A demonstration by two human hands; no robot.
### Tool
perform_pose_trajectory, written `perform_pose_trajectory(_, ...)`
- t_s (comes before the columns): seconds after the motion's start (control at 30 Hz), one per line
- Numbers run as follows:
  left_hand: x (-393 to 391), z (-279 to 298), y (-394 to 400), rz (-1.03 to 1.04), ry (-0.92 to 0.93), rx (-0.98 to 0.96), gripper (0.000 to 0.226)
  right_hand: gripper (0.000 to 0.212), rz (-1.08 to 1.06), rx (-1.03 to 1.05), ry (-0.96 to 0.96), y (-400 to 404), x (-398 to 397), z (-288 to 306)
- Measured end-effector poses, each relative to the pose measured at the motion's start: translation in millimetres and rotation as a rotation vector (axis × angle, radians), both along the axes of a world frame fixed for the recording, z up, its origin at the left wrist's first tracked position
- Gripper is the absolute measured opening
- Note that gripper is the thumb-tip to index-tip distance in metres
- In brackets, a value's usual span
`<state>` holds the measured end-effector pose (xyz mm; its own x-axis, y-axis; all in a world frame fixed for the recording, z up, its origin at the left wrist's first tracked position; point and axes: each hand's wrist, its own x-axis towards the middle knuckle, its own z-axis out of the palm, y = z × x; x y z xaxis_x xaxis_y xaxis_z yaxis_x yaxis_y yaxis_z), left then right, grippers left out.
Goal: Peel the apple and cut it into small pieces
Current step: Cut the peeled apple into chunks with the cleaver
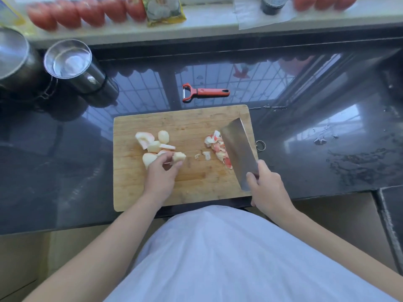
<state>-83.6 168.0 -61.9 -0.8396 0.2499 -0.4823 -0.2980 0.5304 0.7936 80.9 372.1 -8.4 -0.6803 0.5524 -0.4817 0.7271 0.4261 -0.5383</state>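
Observation:
Several peeled apple chunks lie on the left half of a wooden cutting board. My left hand pinches one pale apple piece at the edge of that pile. My right hand grips the handle of a wide steel cleaver, its blade tilted over the board's right side. A heap of red and white apple peel lies just left of the blade, partly hidden by it. Two small scraps sit between pile and peel.
A red peeler lies on the dark glossy counter behind the board. Two steel cups stand at the back left. Tomatoes and a snack packet line the windowsill. Water drops wet the counter at right.

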Motion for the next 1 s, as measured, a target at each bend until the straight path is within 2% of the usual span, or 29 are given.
perform_pose_trajectory(0.17,16,9,-1,0.092,-0.225,0.358,0.026,0.002,0.060,0.008,0.032,-6,-4,-2)
perform_pose_trajectory(0.3,24,12,3,0.150,-0.378,0.494,0.024,0.004,0.085,0.009,0.035,-10,-4,0)
perform_pose_trajectory(0.37,26,11,5,0.162,-0.444,0.412,0.023,0.007,0.122,0.037,0.036,-11,-3,-1)
perform_pose_trajectory(0.43,26,7,7,0.147,-0.535,0.236,0.024,0.017,0.177,0.092,0.010,-12,-1,-4)
perform_pose_trajectory(0.53,32,-4,9,0.186,-0.626,0.074,0.022,0.013,0.328,0.209,-0.055,-16,3,-9)
perform_pose_trajectory(0.7,39,-10,24,0.381,-0.693,0.128,0.016,0.012,0.538,0.262,-0.139,-32,1,-16)
perform_pose_trajectory(0.8,36,-13,28,0.383,-0.704,0.141,0.027,0.036,0.713,0.439,-0.089,-38,-2,-22)
perform_pose_trajectory(0.87,37,-13,29,0.379,-0.694,0.146,0.029,0.045,0.716,0.479,-0.068,-36,-2,-23)
perform_pose_trajectory(0.9,37,-13,30,0.383,-0.688,0.146,0.029,0.042,0.732,0.492,-0.055,-37,0,-25)
perform_pose_trajectory(1.0,41,-14,33,0.379,-0.692,0.139,0.025,0.014,0.733,0.468,-0.074,-42,3,-32)
